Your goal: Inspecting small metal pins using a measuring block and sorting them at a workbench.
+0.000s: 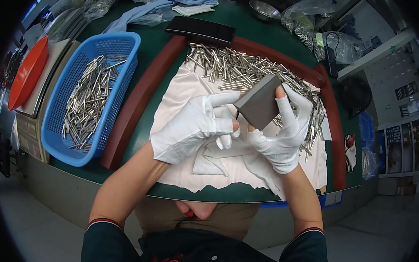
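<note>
So we've got the white-gloved right hand [282,130] clamped on a flat grey abrasive block [258,104], and the white-gloved left hand [193,125] pinched shut on what looks like a thin pin against it. A big heap of silvery metal pins [242,70] waits at 12 o'clock on the white cloth [183,88]. Many already sit in the blue plastic basket [59,122] at 9 o'clock. Nothing blocks the green worktop [152,46].
</note>
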Motion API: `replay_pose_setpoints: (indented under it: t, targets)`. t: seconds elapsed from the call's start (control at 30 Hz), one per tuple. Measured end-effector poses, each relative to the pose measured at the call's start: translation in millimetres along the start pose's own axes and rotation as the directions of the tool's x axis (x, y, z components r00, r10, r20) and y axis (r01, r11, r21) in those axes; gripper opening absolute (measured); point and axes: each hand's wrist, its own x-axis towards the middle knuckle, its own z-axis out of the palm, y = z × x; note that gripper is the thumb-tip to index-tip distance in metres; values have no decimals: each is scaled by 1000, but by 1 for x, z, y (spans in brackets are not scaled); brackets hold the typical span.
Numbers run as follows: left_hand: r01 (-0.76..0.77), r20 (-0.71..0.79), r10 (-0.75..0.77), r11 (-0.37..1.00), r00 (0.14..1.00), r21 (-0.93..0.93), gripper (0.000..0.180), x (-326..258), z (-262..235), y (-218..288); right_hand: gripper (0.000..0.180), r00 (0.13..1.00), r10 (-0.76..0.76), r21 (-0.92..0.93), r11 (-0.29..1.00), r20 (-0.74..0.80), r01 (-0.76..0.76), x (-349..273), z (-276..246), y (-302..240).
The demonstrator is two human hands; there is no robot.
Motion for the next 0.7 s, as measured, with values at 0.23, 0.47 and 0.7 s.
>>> replay_pose_setpoints:
  t: [0.23,0.47,0.7]
  targets:
    - [29,47,-26,998,999,-58,60,0,-8,-2,80,1000,-20,-39,999,-6,19,0,-4,-1]
    - [9,16,-8,998,1000,-68,64,1,-9,-4,81,995,-97,-65,993,-35,94,-1,-2,0]
    - [-27,-14,27,999,1000,-19,67,-6,2,4,85,978,-203,-191,963,-39,192,-4,-10,4]
